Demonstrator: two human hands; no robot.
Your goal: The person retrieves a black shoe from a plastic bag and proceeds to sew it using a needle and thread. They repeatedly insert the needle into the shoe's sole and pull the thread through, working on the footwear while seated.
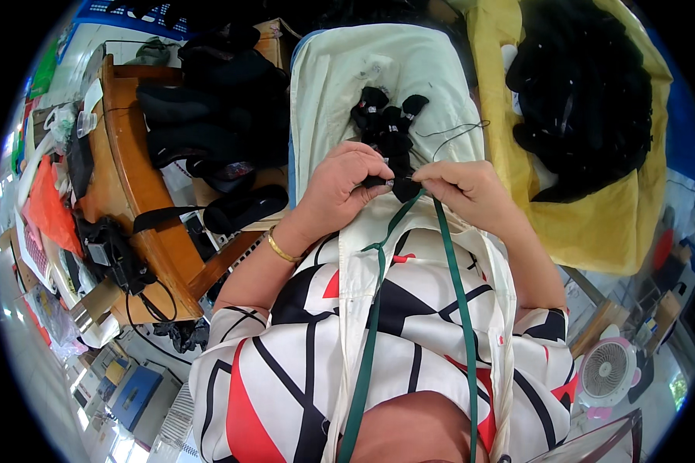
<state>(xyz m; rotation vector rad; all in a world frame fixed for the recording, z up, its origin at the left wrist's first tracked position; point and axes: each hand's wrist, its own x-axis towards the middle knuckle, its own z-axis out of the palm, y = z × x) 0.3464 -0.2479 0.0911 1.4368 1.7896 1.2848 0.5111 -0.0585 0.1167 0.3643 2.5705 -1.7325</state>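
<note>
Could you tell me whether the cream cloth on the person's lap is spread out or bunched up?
Spread out: the cream cloth lies mostly flat over the lap, with small black pieces resting on it.

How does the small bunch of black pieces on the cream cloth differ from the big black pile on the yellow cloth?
The small bunch of black pieces lies on the cream cloth in front of the person; the big black pile lies on the yellow cloth, further right. The bunch is far smaller than the pile. The left hand and right hand pinch the bunch's near end; nothing touches the pile. Both are black and look soft.
</note>
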